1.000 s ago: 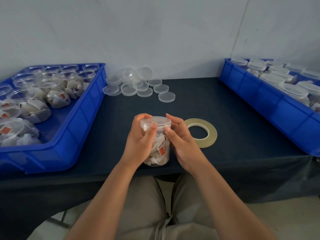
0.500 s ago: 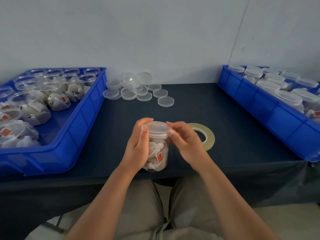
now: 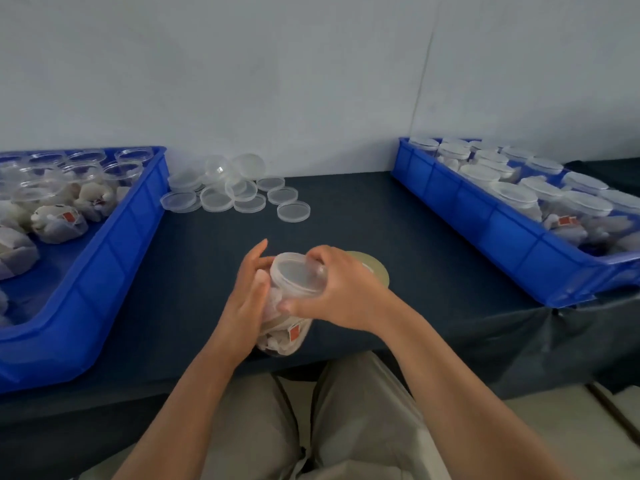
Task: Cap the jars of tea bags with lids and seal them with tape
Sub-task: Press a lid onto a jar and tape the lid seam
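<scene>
I'm seeing right hand [image 3: 343, 289] fingers curling round the lid [image 3: 296, 273], left hand [image 3: 247, 299] bracing flat-fingered against the tilted jar [image 3: 287, 334], lower centre at the table [image 3: 381, 220] edge, risking a crooked lid or the jar slipping off.

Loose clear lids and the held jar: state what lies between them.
Head view: only bare dark tablecloth between the loose clear plastic lids and the clear tea-bag jar.
</scene>
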{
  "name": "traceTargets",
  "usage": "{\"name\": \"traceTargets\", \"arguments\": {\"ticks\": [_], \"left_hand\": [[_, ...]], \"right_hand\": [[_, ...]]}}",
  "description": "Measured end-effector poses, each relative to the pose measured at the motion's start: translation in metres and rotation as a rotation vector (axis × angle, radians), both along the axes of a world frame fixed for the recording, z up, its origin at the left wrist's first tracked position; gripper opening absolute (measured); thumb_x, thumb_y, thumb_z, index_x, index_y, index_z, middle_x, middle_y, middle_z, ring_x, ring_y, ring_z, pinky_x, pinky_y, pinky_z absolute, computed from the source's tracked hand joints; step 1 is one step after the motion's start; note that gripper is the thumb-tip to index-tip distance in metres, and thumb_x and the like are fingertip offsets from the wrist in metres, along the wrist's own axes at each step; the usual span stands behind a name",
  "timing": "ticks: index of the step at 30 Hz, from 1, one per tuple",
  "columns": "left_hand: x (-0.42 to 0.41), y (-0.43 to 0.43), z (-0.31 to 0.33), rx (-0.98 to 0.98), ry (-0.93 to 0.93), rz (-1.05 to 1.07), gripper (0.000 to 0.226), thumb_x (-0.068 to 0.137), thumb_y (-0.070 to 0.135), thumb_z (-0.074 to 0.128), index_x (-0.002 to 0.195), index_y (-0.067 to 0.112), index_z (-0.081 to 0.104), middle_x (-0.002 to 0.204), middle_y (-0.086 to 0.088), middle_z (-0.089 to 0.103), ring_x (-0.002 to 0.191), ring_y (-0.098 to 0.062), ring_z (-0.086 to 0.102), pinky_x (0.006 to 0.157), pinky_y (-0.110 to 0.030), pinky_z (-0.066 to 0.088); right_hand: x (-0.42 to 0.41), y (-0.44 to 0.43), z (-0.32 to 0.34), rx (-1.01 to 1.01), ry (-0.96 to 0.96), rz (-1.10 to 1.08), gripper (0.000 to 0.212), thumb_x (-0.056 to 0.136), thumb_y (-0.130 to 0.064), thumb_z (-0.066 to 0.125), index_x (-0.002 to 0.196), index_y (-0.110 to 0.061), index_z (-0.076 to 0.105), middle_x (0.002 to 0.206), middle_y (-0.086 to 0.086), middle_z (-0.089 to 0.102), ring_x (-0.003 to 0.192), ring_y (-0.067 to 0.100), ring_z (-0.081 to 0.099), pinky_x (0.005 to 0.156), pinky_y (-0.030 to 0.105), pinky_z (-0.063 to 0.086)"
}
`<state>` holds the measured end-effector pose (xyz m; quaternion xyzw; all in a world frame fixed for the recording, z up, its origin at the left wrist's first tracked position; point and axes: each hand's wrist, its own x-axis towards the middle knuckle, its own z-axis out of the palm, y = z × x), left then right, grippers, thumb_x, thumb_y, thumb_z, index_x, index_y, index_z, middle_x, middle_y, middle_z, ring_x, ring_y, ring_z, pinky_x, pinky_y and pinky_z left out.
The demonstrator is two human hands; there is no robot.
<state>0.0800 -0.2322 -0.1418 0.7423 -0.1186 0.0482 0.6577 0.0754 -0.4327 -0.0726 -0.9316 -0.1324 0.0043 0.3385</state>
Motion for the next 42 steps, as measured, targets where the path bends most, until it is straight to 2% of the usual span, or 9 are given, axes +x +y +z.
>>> {"name": "traceTargets", "arguments": {"ticks": [2,5,11,19,25,32,36,39,42], "left_hand": [[0.006,0.001,-0.011,-0.133,0.108,0.140,0.076,0.096,0.085,0.033,0.150,0.036,0.049,0.139,0.006,0.064,0.127,-0.016,0.064,0.109,-0.043,0.051],[0.017,0.006,-0.016,-0.404,0.245,0.299,0.059,0.108,0.066,0.030,0.129,0.023,0.065,0.127,-0.009,0.071,0.124,-0.032,0.066,0.096,-0.040,0.053],[0.021,0.012,-0.027,-0.349,0.251,0.313,0.043,0.112,0.051,0.043,0.116,0.018,0.071,0.111,-0.007,0.076,0.114,-0.028,0.070,0.101,-0.045,0.053],[0.012,0.012,-0.028,-0.170,0.135,0.247,0.039,0.094,0.066,0.054,0.099,0.036,0.078,0.107,-0.002,0.077,0.104,-0.023,0.073,0.095,-0.045,0.054],[0.013,0.012,-0.028,-0.144,0.159,0.277,0.028,0.110,0.041,0.054,0.097,0.033,0.078,0.107,0.000,0.077,0.101,-0.018,0.074,0.096,-0.044,0.055],[0.010,0.011,-0.025,-0.105,0.162,0.275,0.025,0.109,0.040,0.056,0.097,0.036,0.077,0.107,0.003,0.077,0.097,-0.011,0.074,0.093,-0.041,0.056],[0.009,0.011,-0.023,-0.085,0.178,0.273,0.025,0.109,0.038,0.055,0.096,0.038,0.077,0.106,0.004,0.077,0.097,-0.012,0.074,0.093,-0.042,0.056],[0.008,0.010,-0.021,-0.073,0.186,0.271,0.024,0.109,0.038,0.055,0.099,0.032,0.076,0.105,0.004,0.077,0.098,-0.014,0.074,0.093,-0.042,0.056],[0.008,0.008,-0.020,-0.050,0.188,0.271,0.023,0.109,0.036,0.055,0.104,0.026,0.075,0.103,0.005,0.076,0.099,-0.016,0.073,0.092,-0.041,0.056]], "right_hand": [[-0.001,-0.020,0.008,0.046,-0.011,-0.091,0.087,0.060,-0.081,0.077,0.131,-0.037,0.051,0.112,-0.027,0.054,0.097,-0.002,0.058,0.075,0.024,0.048],[0.006,-0.069,0.038,0.139,-0.133,-0.280,0.102,0.058,-0.081,0.077,0.146,-0.039,0.046,0.119,-0.029,0.055,0.100,-0.004,0.057,0.078,0.022,0.048],[0.034,-0.201,0.116,-0.069,-0.428,-0.634,0.093,0.076,-0.062,0.081,0.154,-0.025,0.045,0.143,0.001,0.056,0.122,0.019,0.056,0.093,0.032,0.039],[0.048,-0.343,0.141,-0.449,-0.039,-0.805,0.103,0.069,-0.048,0.095,0.153,-0.019,0.042,0.150,0.019,0.051,0.127,0.043,0.056,0.096,0.051,0.051],[0.054,-0.354,0.081,-0.367,0.146,-0.803,0.107,0.070,-0.071,0.086,0.153,-0.014,0.047,0.144,0.008,0.057,0.112,0.026,0.056,0.088,0.042,0.046],[0.051,-0.360,0.064,-0.140,0.380,-0.722,0.098,0.081,-0.089,0.055,0.165,-0.047,0.027,0.175,-0.004,0.021,0.146,0.032,0.045,0.124,0.051,0.033],[0.059,-0.359,0.070,-0.006,0.475,-0.767,0.077,0.099,-0.069,0.053,0.166,-0.042,0.027,0.143,0.009,0.049,0.109,0.029,0.063,0.078,0.039,0.055],[0.071,-0.358,0.062,-0.039,0.420,-0.806,0.074,0.101,-0.067,0.053,0.165,-0.038,0.030,0.160,0.006,0.042,0.124,0.032,0.059,0.102,0.047,0.053],[0.086,-0.349,0.049,-0.269,0.291,-0.875,0.085,0.101,-0.076,0.040,0.168,-0.025,0.029,0.174,0.011,0.028,0.150,0.040,0.039,0.120,0.054,0.032]]}}
